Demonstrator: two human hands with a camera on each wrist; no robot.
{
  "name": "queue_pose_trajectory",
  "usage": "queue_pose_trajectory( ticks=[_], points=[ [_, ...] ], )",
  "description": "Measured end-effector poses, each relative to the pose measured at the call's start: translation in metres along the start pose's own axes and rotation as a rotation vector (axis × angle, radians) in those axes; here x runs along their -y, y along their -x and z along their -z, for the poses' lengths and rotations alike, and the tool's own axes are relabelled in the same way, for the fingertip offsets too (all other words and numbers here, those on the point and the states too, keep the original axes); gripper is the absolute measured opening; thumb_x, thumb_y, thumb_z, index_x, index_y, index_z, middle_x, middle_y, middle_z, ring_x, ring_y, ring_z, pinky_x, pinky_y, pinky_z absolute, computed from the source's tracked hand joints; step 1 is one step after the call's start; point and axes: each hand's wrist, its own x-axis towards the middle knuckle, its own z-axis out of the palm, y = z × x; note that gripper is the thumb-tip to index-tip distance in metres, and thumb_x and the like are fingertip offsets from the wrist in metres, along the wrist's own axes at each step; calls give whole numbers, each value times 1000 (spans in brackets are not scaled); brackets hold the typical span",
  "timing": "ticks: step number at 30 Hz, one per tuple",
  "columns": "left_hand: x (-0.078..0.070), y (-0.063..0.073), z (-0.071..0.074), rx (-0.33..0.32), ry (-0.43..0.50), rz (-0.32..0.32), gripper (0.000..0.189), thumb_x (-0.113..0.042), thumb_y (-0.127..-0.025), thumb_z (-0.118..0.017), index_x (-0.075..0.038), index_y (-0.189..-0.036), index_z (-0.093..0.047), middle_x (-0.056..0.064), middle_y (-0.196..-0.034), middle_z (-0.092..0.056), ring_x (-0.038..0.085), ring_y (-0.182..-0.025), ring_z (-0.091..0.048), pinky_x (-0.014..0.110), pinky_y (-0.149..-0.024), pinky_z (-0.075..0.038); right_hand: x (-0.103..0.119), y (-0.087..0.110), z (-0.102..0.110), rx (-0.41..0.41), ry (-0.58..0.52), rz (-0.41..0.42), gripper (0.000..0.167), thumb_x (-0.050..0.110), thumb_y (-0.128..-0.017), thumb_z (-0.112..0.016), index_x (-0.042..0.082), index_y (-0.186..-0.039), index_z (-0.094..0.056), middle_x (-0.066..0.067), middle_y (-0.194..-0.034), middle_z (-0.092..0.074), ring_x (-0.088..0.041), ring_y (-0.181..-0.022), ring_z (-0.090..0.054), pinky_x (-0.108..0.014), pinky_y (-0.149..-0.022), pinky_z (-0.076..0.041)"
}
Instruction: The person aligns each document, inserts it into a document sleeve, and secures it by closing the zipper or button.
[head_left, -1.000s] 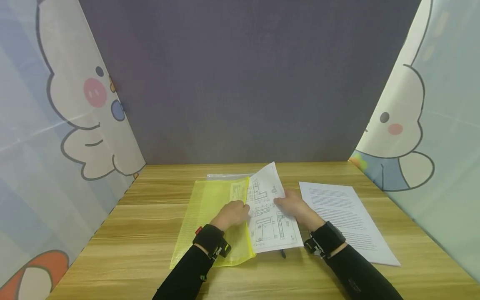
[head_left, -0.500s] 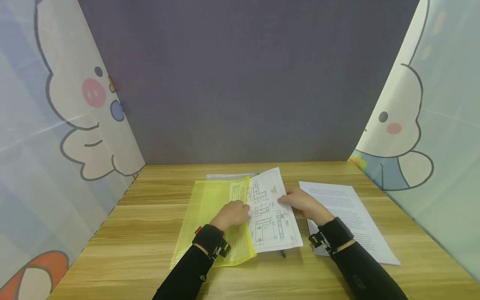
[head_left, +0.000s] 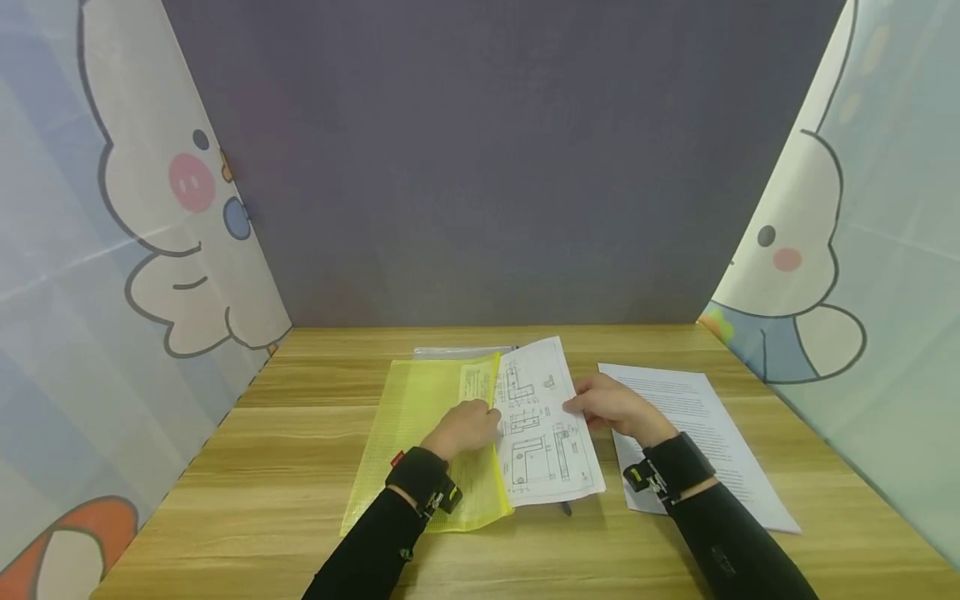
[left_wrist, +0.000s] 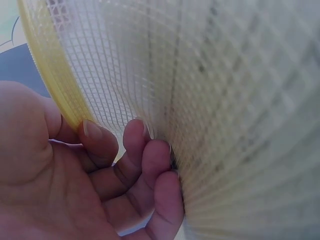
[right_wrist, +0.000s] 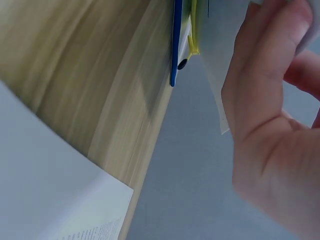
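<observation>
The folder [head_left: 412, 408] is gridded yellow, the drawing sheet [head_left: 547, 437] black-on-white.

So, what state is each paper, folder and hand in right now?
Yellow mesh folder: right edge raised.
Technical drawing sheet: left part behind the mesh, drawing side up.
Printed text page: lying flat, text side up.
Clear plastic folder: mostly covered.
Left hand: gripping the yellow mesh folder's edge.
Right hand: pinching the drawing sheet's right edge.
</observation>
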Motion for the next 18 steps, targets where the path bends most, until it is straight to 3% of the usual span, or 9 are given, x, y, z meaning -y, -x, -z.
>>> queue_pose_trajectory(
  ticks=[18],
  points=[
    [2, -2, 0, 4, -33, 4, 34, -26, -106, -39, -2, -94, -60, 6, -73, -47, 18, -58, -42, 32, -55, -34, 1, -2, -19, -73, 0, 1, 18, -2, -94, -62, -14, -107, -67, -17, -93, -74, -27, -80, -74, -36, -69, -61]
  ],
)
